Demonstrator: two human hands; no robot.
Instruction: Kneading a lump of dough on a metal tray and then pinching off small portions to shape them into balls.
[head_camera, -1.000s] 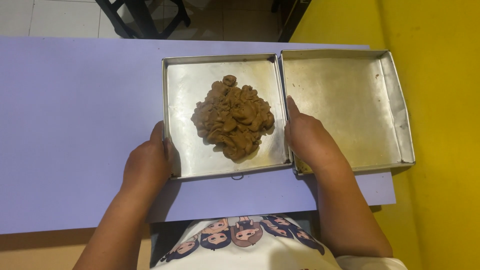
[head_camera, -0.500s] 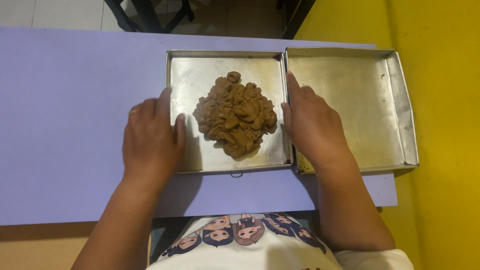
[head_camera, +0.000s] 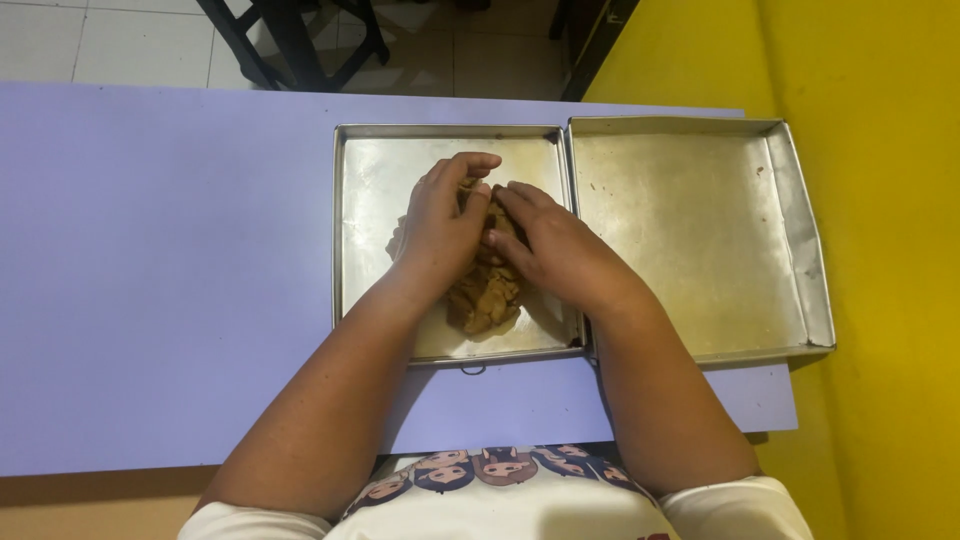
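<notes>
An empty tray (head_camera: 690, 235) sits just right of the right hand (head_camera: 560, 250), touching the tray (head_camera: 375, 200) that holds the dough (head_camera: 485, 295); both lie on the purple table (head_camera: 160, 260). Nothing blocks the hands. Half a second ago they rested at the tray's sides; now both have moved onto the dough. The left hand (head_camera: 440, 225) cups it from the left, the right presses from the right, fingers curled around the lump beneath them.

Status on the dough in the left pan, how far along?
Done: the brown dough sits in the left pan. In hand: left hand and right hand both press on top of the lump. Left: the dough is lumpy and uneven, and the right pan holds nothing.
</notes>
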